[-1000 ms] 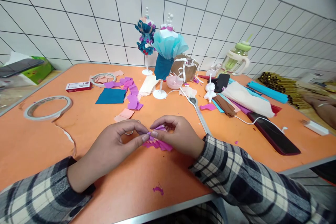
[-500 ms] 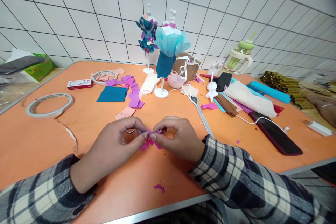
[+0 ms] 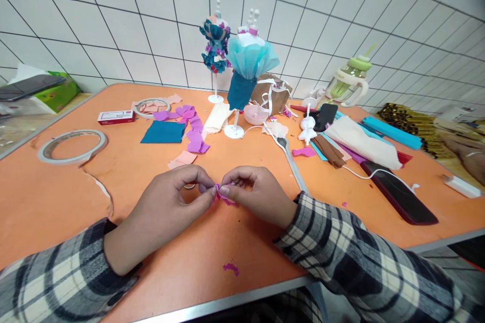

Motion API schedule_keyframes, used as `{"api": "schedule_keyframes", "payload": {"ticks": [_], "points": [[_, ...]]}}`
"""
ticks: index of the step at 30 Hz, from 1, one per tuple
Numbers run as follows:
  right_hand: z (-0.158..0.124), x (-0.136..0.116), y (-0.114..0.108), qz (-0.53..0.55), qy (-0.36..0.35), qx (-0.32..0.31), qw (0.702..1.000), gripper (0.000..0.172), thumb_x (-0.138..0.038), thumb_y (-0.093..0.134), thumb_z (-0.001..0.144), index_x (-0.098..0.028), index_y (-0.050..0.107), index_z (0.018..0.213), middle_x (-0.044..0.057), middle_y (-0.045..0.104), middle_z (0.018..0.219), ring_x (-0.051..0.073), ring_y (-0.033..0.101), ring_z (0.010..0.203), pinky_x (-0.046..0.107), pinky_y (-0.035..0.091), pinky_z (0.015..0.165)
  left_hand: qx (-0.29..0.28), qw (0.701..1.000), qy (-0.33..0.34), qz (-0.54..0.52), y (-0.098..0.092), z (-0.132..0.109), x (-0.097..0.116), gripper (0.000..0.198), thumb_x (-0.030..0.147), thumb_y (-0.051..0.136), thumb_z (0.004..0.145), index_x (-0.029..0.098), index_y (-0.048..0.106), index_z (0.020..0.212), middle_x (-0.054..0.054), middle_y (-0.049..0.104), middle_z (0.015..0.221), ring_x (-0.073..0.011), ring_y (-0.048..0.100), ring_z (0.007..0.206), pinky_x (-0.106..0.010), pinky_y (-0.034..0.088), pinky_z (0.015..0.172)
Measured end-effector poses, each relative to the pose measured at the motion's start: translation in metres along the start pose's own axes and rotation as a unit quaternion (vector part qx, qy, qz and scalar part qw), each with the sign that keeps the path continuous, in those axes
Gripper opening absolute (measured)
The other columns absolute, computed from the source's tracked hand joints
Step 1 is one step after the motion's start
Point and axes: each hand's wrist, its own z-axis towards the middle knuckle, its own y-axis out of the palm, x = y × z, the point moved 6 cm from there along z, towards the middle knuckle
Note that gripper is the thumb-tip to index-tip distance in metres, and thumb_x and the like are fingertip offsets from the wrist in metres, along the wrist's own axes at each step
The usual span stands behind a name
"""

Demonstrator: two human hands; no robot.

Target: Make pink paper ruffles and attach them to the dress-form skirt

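Observation:
A small gathered piece of purple crepe paper (image 3: 226, 201) is pinched between my two hands, just above the orange table (image 3: 182, 267). My left hand (image 3: 178, 202) grips its left side between thumb and forefinger. On the right side, my right hand (image 3: 257, 197) pinches it with thumb and fingertips, which hide much of it. A ring-like item (image 3: 189, 186) shows partly behind my left fingers. Nearer the table's front edge lies a purple paper scrap (image 3: 231, 268). Beyond my hands are peach paper squares (image 3: 183, 158), purple paper pieces (image 3: 195, 140) and a teal paper sheet (image 3: 162, 131).
Two small dress forms, one in dark teal ruffles (image 3: 215, 50) and one with a light blue ruffle (image 3: 253, 60), stand at the back. Tape rolls (image 3: 45, 154) and a red-white box (image 3: 116, 117) are left. Scissors (image 3: 291, 161), a white figure (image 3: 307, 128), phone (image 3: 401, 194) and bottle (image 3: 346, 83) are right.
The purple paper between my fingertips has been bunched smaller, with less of it hanging below. My right fingers have curled and shifted slightly. The view has tilted a little.

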Motion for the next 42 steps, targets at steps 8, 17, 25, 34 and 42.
{"api": "schedule_keyframes", "payload": {"ticks": [8,17,25,34,42], "points": [[-0.001,0.002,0.0,-0.071,-0.021,0.027,0.997,0.023,-0.039,0.075,0.081,-0.017,0.068,0.083,0.0,0.066,0.069,0.011,0.055,0.059,0.024,0.045,0.058,-0.015,1.0,0.003,-0.002,0.003,0.0,0.001,0.017,0.033,0.063,0.084,0.024,0.07,0.072,0.001,0.073,0.072,-0.018,0.066,0.069,-0.028,0.049,0.068],[-0.003,-0.007,-0.002,-0.155,-0.06,0.058,0.984,0.012,-0.029,0.072,0.082,-0.017,0.068,0.079,-0.002,0.064,0.065,0.01,0.053,0.057,0.022,0.043,0.057,-0.044,0.998,-0.002,-0.044,0.005,0.001,0.0,0.017,0.035,0.065,0.085,0.025,0.074,0.075,0.001,0.076,0.076,-0.0184,0.069,0.074,-0.029,0.051,0.073],[-0.006,-0.01,-0.003,-0.181,-0.084,0.061,0.978,0.009,-0.026,0.072,0.082,-0.018,0.068,0.08,-0.002,0.065,0.068,0.01,0.056,0.06,0.023,0.044,0.059,-0.058,0.996,0.004,-0.061,0.002,0.001,0.002,0.016,0.036,0.065,0.084,0.026,0.075,0.077,0.001,0.077,0.078,-0.0196,0.07,0.076,-0.029,0.053,0.075],[-0.006,-0.009,-0.003,-0.17,-0.069,0.044,0.982,0.009,-0.027,0.071,0.082,-0.018,0.068,0.081,-0.001,0.065,0.068,0.012,0.056,0.061,0.025,0.045,0.061,-0.067,0.997,0.0,-0.04,0.004,0.001,0.0,0.019,0.041,0.066,0.085,0.026,0.075,0.077,0.002,0.076,0.076,-0.0189,0.069,0.075,-0.027,0.052,0.074],[-0.001,0.0,-0.005,0.051,-0.011,-0.042,0.998,0.035,-0.044,0.071,0.082,-0.019,0.067,0.106,0.002,0.064,0.09,0.013,0.059,0.074,0.027,0.049,0.069,-0.064,0.996,-0.003,-0.063,-0.001,0.003,0.002,0.021,0.039,0.062,0.083,0.024,0.07,0.07,0.002,0.073,0.069,-0.0182,0.067,0.068,-0.027,0.052,0.068]]}}
